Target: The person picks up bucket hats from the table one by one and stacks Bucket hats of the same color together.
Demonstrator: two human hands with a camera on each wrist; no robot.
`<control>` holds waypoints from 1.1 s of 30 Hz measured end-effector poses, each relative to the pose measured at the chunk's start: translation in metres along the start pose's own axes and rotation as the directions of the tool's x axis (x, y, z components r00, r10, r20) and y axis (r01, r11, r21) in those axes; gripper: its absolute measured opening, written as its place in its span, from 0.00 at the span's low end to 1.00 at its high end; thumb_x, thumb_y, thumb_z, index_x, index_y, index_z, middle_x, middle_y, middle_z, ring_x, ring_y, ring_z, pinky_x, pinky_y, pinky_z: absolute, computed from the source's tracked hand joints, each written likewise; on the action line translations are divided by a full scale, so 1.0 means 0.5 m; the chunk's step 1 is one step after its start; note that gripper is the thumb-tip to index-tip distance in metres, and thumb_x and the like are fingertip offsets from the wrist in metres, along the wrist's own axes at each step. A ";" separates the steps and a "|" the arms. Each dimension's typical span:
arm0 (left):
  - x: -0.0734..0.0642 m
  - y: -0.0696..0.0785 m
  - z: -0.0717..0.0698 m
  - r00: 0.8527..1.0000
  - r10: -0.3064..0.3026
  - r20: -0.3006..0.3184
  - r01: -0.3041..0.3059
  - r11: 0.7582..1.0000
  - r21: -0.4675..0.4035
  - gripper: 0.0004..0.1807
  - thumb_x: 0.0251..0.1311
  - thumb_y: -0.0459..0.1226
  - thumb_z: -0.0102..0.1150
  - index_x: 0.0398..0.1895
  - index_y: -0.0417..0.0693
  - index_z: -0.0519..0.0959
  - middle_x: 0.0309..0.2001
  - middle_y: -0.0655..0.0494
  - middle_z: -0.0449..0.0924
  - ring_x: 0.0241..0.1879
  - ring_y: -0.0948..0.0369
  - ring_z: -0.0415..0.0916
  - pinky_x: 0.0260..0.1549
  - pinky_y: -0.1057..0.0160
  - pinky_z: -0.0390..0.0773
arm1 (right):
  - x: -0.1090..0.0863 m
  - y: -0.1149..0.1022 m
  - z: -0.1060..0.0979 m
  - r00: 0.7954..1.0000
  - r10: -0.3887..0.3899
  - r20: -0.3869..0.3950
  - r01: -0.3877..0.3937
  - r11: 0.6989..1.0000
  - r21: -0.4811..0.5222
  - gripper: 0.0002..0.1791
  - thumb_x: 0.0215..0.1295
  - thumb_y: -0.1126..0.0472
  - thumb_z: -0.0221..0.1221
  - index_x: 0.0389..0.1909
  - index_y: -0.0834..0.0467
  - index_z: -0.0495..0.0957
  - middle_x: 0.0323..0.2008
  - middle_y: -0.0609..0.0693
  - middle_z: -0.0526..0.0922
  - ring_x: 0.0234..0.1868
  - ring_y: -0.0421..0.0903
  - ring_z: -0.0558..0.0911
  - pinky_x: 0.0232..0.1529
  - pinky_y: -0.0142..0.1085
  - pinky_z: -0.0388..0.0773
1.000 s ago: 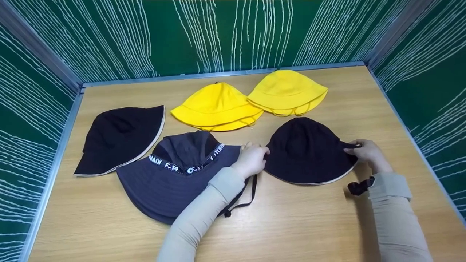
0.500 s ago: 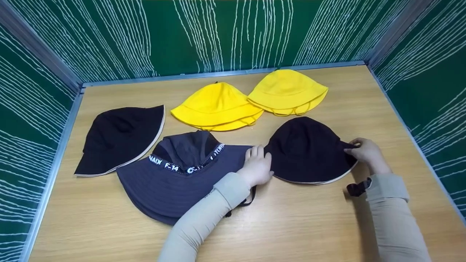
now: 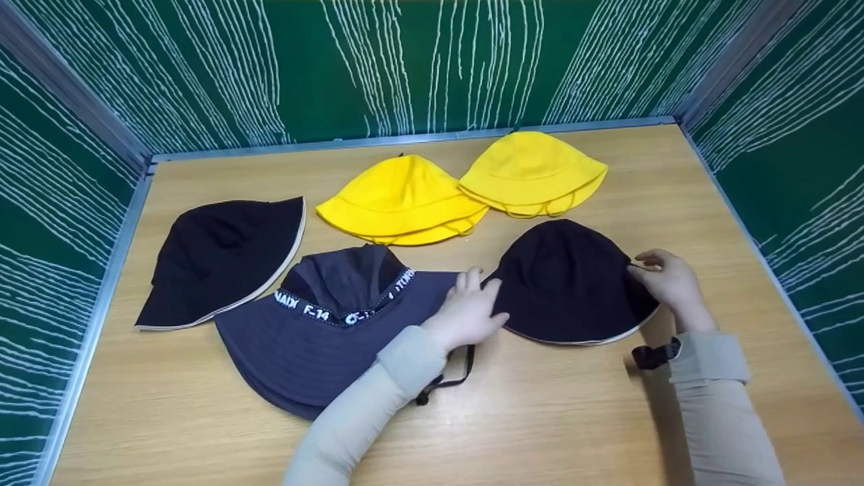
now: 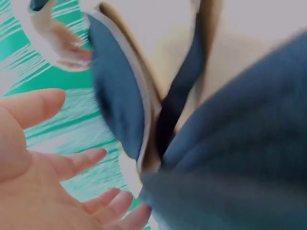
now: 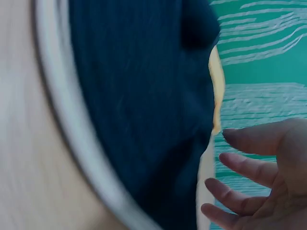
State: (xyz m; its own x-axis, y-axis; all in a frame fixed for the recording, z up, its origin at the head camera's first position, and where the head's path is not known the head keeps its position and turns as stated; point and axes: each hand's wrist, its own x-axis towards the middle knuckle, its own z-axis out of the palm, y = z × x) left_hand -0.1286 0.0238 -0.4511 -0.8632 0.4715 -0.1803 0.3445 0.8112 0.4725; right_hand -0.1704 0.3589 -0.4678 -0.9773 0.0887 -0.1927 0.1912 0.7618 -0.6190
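Note:
On the right of the table in the head view lies a black bucket hat (image 3: 563, 290) with a pale brim edge. My left hand (image 3: 466, 310), fingers spread, is over the right brim of a wide-brimmed dark grey hat (image 3: 324, 364) with white lettering, close to the black hat's left edge. Nothing is gripped in it in the left wrist view, where a dark strap (image 4: 184, 81) runs between the two hats. My right hand (image 3: 668, 287) is at the black hat's right side; its fingers are parted and hold nothing in the right wrist view.
Two yellow hats (image 3: 405, 196) lie side by side at the back, their brims overlapping. Another black hat (image 3: 223, 260) with pale trim lies at the left, its edge meeting the grey hat. Green walls (image 3: 418, 61) with white streaks enclose the wooden table (image 3: 540, 418).
My left hand has let go of the black hat's left edge and spread its fingers. The right hand has released the right brim, which now lies down.

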 end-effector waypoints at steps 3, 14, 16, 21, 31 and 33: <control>-0.024 -0.014 -0.027 0.999 0.016 -0.037 -0.021 0.991 -0.130 0.28 0.64 0.44 0.54 0.64 0.41 0.65 0.66 0.36 0.53 0.66 0.43 0.52 0.60 0.45 0.66 | -0.013 -0.028 0.006 0.994 -0.105 -0.043 0.106 0.994 0.005 0.22 0.67 0.57 0.54 0.52 0.72 0.72 0.54 0.74 0.71 0.57 0.70 0.68 0.58 0.61 0.63; -0.120 -0.064 -0.101 0.967 0.075 -0.242 -0.155 0.931 -0.331 0.21 0.64 0.37 0.52 0.60 0.40 0.69 0.59 0.38 0.65 0.62 0.45 0.63 0.64 0.49 0.61 | -0.066 -0.116 0.058 0.933 -0.325 -0.153 0.348 0.925 0.156 0.12 0.64 0.65 0.58 0.45 0.68 0.77 0.43 0.64 0.81 0.40 0.21 0.73 0.44 0.13 0.65; -0.133 -0.071 -0.109 0.960 0.068 -0.270 -0.163 0.924 -0.346 0.20 0.65 0.36 0.53 0.59 0.40 0.70 0.58 0.40 0.66 0.61 0.46 0.64 0.64 0.50 0.62 | -0.077 -0.129 0.076 0.932 -0.338 -0.134 0.358 0.915 0.187 0.11 0.64 0.65 0.58 0.45 0.67 0.78 0.43 0.63 0.82 0.40 0.24 0.76 0.44 0.13 0.67; -0.162 -0.094 -0.110 0.949 0.017 -0.314 -0.153 0.896 -0.417 0.19 0.65 0.36 0.53 0.58 0.42 0.72 0.58 0.44 0.68 0.60 0.49 0.66 0.63 0.50 0.64 | -0.110 -0.162 0.138 0.889 -0.449 -0.093 0.456 0.849 0.268 0.09 0.59 0.71 0.61 0.41 0.65 0.80 0.41 0.58 0.82 0.42 0.30 0.78 0.46 0.17 0.70; -0.203 -0.149 -0.092 0.913 -0.099 -0.395 -0.145 0.828 -0.542 0.16 0.65 0.33 0.53 0.54 0.36 0.74 0.56 0.42 0.70 0.58 0.48 0.68 0.58 0.47 0.69 | -0.161 -0.252 0.233 0.743 -0.666 -0.063 0.651 0.699 0.296 0.10 0.54 0.76 0.61 0.39 0.67 0.80 0.42 0.62 0.81 0.46 0.52 0.78 0.55 0.20 0.67; -0.210 -0.159 -0.089 0.900 -0.131 -0.415 -0.143 0.812 -0.566 0.15 0.65 0.32 0.52 0.53 0.36 0.74 0.55 0.42 0.71 0.57 0.48 0.69 0.57 0.46 0.69 | -0.173 -0.273 0.235 0.733 -0.678 -0.056 0.655 0.682 0.326 0.10 0.54 0.78 0.60 0.39 0.70 0.80 0.43 0.65 0.80 0.46 0.55 0.78 0.53 0.22 0.70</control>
State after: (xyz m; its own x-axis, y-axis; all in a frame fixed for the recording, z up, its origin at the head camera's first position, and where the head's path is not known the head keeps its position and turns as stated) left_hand -0.0820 -0.1057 -0.4314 -0.9754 0.1749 0.1341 0.1943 0.3949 0.8979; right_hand -0.1011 0.1717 -0.4561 -0.8511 -0.4154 0.3212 -0.4801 0.3681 -0.7962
